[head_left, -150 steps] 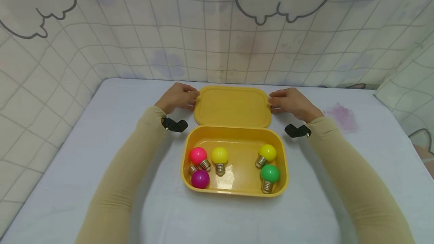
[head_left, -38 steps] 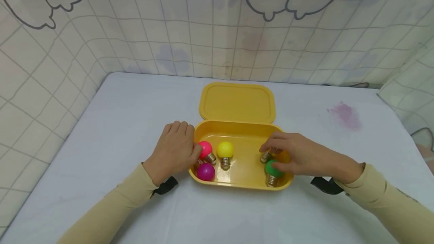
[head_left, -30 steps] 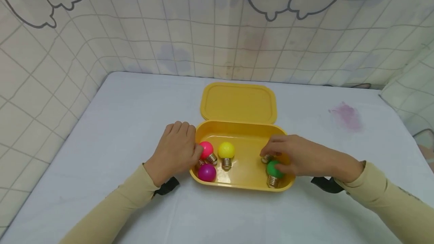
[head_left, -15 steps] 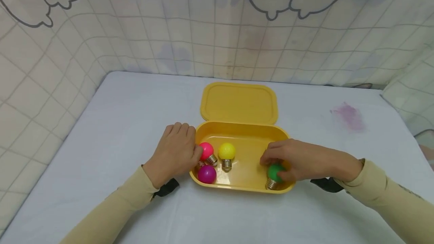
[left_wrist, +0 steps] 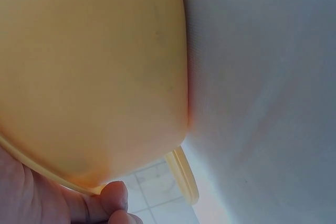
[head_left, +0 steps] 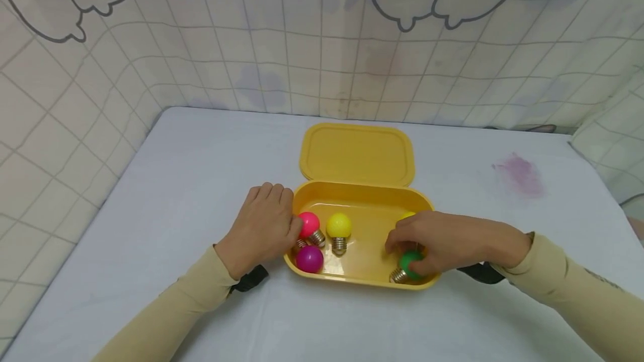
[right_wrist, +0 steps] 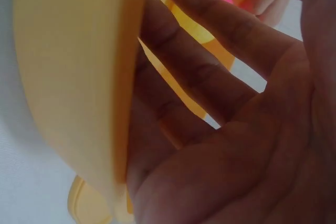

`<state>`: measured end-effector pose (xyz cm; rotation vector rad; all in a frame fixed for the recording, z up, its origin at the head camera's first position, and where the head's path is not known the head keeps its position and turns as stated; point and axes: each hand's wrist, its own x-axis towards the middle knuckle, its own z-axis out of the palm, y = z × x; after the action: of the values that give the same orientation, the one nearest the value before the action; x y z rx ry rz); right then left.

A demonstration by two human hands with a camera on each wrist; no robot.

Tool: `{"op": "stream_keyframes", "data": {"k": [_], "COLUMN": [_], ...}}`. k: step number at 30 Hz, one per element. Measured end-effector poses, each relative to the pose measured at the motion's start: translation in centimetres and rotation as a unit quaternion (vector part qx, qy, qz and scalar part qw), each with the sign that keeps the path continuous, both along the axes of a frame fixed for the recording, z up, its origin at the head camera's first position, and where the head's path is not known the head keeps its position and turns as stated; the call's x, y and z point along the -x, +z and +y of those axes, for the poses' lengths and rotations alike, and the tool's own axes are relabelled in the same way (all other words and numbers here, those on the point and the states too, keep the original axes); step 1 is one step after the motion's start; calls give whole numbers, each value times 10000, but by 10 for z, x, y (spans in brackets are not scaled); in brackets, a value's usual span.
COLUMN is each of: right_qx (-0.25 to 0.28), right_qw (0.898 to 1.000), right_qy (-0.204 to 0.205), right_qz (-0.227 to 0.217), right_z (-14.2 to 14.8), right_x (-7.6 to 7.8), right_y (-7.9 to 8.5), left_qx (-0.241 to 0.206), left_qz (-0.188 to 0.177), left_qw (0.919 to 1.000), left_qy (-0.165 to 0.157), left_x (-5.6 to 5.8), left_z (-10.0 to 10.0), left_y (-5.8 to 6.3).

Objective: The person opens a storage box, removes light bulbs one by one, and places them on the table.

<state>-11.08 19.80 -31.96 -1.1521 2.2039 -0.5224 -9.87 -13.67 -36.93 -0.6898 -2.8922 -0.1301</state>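
Note:
My left hand [head_left: 264,230] grips the left end of a yellow plastic box [head_left: 369,197], fingers over its rim. My right hand [head_left: 453,239] reaches into the box's right end. Its thumb and fingers are around a green light bulb [head_left: 412,264], whose metal base points down-left. A yellow bulb [head_left: 406,215] shows partly behind that hand. At the left lie a pink bulb [head_left: 309,224], a purple bulb [head_left: 309,260] and another yellow bulb [head_left: 339,225]. In the right wrist view, the hand [right_wrist: 236,129] has spread, slightly bent fingers beside the box wall [right_wrist: 73,77].
A yellow lid [head_left: 357,154] lies flat right behind the box. Box and lid rest on a white-covered table [head_left: 216,144] with a pink stain [head_left: 523,175] at right. A grid-patterned cloth [head_left: 282,49] hangs behind.
Both hands have come from the lid's sides to the box. The green bulb has shifted toward the near edge and its base has swung left, as the right hand moved nearer. The left hand stays.

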Motion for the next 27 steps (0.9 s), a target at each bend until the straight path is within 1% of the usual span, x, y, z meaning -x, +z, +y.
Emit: {"op": "stream_keyframes", "data": {"k": [7, 14, 18, 23, 27], "right_qx": [-281, -957, -1039, -1160, -1161], "right_qw": [9993, 9931, 9913, 9867, 9843], "right_qy": [112, 82, 145, 66, 59], "right_qz": [-206, -674, -800, -1136, -1330], "right_z": [-6, -15, -17, -18, -18], "right_x": [4, 7, 9, 9, 9], "right_y": [2, 4, 4, 3, 1], "left_qx": [-22, -38, -60, -77, -52], "left_qz": [98, 109, 104, 221, 219], "left_qw": [9999, 9999, 9999, 9996, 9996], "left_qy": [-74, -81, -97, -171, -191], "left_x": [0, 0, 0, 0, 0], "left_z": [0, 0, 1, 0, 0], "left_y": [0, 0, 0, -2, -2]}}
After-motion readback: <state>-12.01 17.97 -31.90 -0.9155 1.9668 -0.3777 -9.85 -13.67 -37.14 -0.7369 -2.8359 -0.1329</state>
